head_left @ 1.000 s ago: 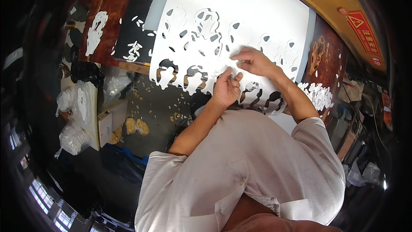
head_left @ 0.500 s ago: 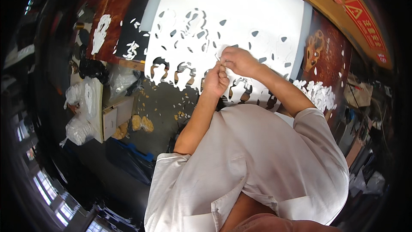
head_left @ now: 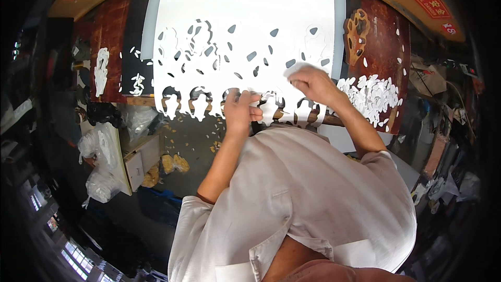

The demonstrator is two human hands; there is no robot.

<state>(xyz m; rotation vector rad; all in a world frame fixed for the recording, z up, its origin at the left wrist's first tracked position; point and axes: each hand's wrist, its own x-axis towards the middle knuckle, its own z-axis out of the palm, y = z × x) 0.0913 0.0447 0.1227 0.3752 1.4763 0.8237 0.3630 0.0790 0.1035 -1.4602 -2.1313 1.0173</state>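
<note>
A large white sheet (head_left: 245,5) lies on the work surface, its near part punched with many small holes and cut outlines. My left hand (head_left: 241,112) is over the sheet's ragged near edge, fingers apart and holding nothing. To its right, my right hand (head_left: 314,84) is raised above the sheet with curled fingers. A white cut-out piece (head_left: 296,68), smeared by motion, shows at its fingertips. Along the near edge hang cut strips with large openings (head_left: 199,105).
A pile of small white cut-outs (head_left: 371,99) lies on the reddish board at right, beside a brown openwork cutting die (head_left: 357,36). A long white cut-out (head_left: 102,71) rests on the left board. Plastic-wrapped bundles (head_left: 102,183) stand at lower left near yellowish bundles (head_left: 175,163).
My hands, together over the sheet before, have parted. The left has moved down-left and its fingers have spread; the right has moved right. The whole view has shifted a little.
</note>
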